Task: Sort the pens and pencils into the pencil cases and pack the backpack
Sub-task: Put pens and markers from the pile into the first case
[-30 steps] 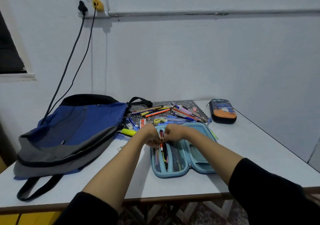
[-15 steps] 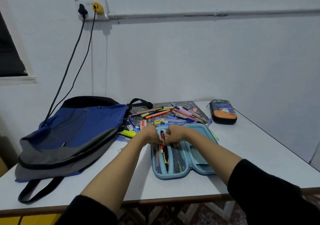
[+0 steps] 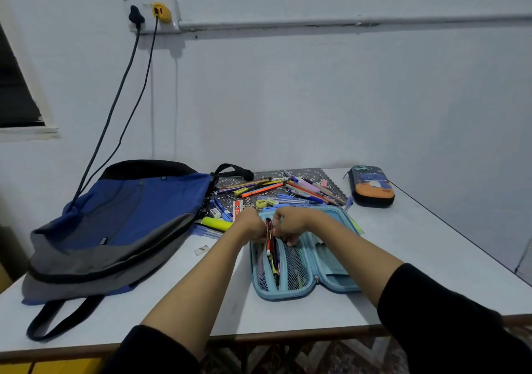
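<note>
free: bare surface (image 3: 431,258) right of open case (image 3: 288,294), also near edge | blocked: backpack (image 3: 129,215) left, pen pile (image 3: 288,192) behind, closed case (image 3: 371,186) far-right

A head-worn camera looks forward and down, near the table (image 3: 431,247).

No wording can be read for certain. The red-and-white packet (image 3: 236,209) on the tabletop (image 3: 403,247) bears dark print. The eraser (image 3: 214,212) and a small tag (image 3: 104,240) on the backpack (image 3: 144,201) carry marks, all too blurred to make out.
</note>
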